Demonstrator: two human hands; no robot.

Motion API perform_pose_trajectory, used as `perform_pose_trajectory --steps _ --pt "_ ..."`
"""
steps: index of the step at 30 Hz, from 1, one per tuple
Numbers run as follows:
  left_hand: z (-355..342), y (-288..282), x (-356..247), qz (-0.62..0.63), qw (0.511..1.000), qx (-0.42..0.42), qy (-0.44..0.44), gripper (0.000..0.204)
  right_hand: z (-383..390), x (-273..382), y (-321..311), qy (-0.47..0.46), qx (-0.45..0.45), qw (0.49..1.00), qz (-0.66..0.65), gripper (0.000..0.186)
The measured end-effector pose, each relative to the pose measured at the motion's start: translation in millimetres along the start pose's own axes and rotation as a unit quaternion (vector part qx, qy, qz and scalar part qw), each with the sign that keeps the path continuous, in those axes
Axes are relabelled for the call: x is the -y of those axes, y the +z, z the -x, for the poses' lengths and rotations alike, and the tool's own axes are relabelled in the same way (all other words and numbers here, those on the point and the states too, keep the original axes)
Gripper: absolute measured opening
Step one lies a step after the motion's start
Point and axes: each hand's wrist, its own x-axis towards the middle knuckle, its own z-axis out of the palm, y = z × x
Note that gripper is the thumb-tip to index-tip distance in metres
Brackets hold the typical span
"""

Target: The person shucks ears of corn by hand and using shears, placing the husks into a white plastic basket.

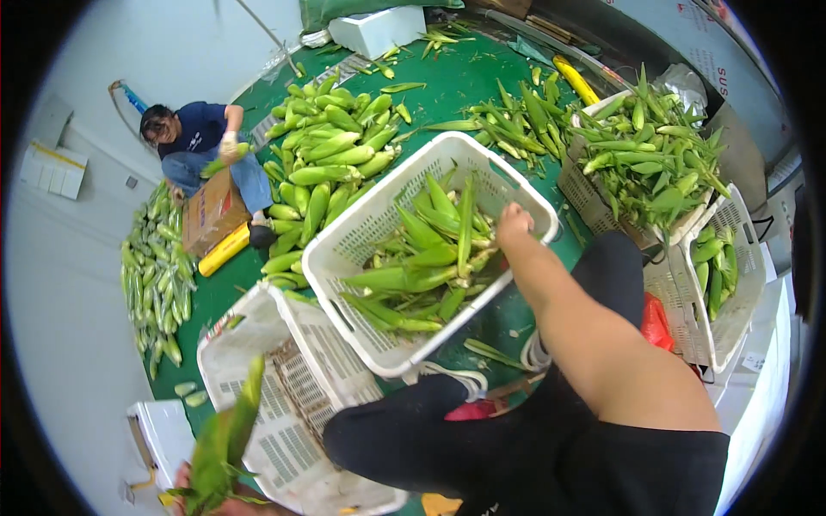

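At the lower left, my left hand (245, 508) is closed around a green-husked ear of corn (243, 417). Loose husk leaves hang about it, and the picture's edge cuts off part of the hand. My right arm reaches across to a white plastic basket (340, 322). Over its right corner, just inside the rim, my right hand (514, 220) has its fingers curled; whatever they hold is hidden. Green husks and stalk ends (434, 254) fill the basket's bottom. Beside my knee stands another white basket (288, 447), with brown dirt along its inside.
Husked corn (331, 150) lies heaped on the green floor (443, 82). A seated person (202, 138) holds an ear behind a cardboard box (211, 211); bagged corn (159, 267) lies alongside. At right stand a crate heaped with husks (645, 159) and another basket (740, 297).
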Motion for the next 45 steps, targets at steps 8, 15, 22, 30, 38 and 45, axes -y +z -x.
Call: perform_pose_trajectory --steps 8,15,22,30,38,45 --pt "-5.8 121.4 -160.8 0.738 0.607 0.169 -0.240 0.039 47.6 -150.1 -125.1 -0.296 0.235 0.758 -0.531 0.082" --pt "118.3 186.7 -221.9 0.534 0.400 0.467 -0.580 0.037 120.4 -123.0 -114.1 -0.386 0.464 0.182 -0.776 0.081" --pt "160.2 187.9 -236.5 0.494 0.343 0.521 -0.606 0.039 151.5 -80.4 -135.8 -0.409 0.609 -0.008 -0.679 0.108" --pt "190.6 224.9 -214.5 0.342 0.412 0.519 -0.666 0.029 153.7 -93.4 -116.3 -0.382 0.692 0.240 -0.564 0.090" --pt "182.2 225.7 -225.5 0.314 0.399 0.498 -0.703 0.032 109.3 -61.0 -132.7 -0.675 0.126 0.664 -0.296 0.051" --pt "182.7 223.5 -232.9 0.302 0.402 0.531 -0.682 0.033 107.1 -43.1 -135.9 -0.691 0.125 0.669 -0.245 0.051"
